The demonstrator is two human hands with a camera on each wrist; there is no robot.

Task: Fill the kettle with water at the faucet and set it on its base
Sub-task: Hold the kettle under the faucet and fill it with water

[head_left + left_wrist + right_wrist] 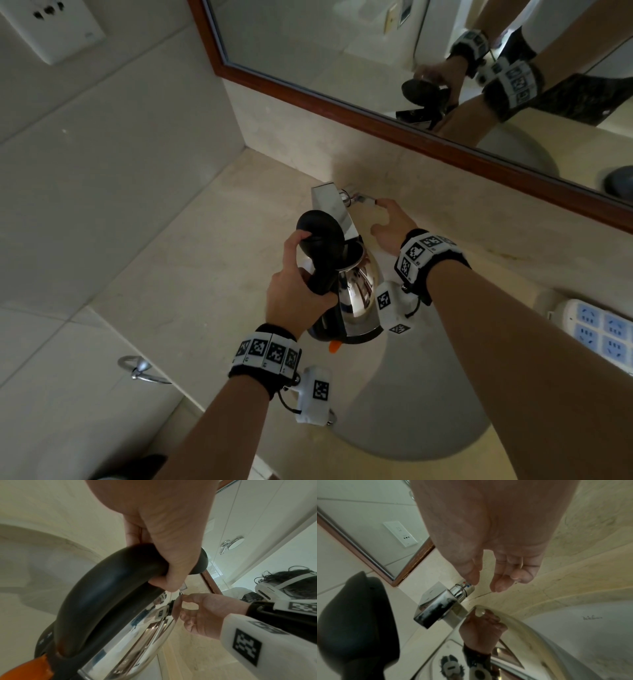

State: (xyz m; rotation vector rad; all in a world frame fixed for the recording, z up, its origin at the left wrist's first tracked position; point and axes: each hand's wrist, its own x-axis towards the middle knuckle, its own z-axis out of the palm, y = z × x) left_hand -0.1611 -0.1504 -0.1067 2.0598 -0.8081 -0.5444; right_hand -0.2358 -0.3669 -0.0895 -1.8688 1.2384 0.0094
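A steel kettle (358,305) with a black handle hangs tilted over the sink basin (428,404). Its black lid (318,226) stands open, and its mouth sits right under the chrome faucet (329,202). My left hand (301,294) grips the handle (106,595), thumb up by the lid. My right hand (387,222) is beside the faucet with fingers loosely curved, the index fingertip at the end of the thin lever (363,198). In the right wrist view thumb and fingers (498,586) hover at the knob (465,588), holding nothing. No water stream shows.
A framed mirror (342,41) runs along the wall behind the beige counter (205,274). A white power strip (596,329) lies on the counter at the right. A wall socket (58,27) is upper left, and a chrome towel ring (140,370) hangs below the counter edge.
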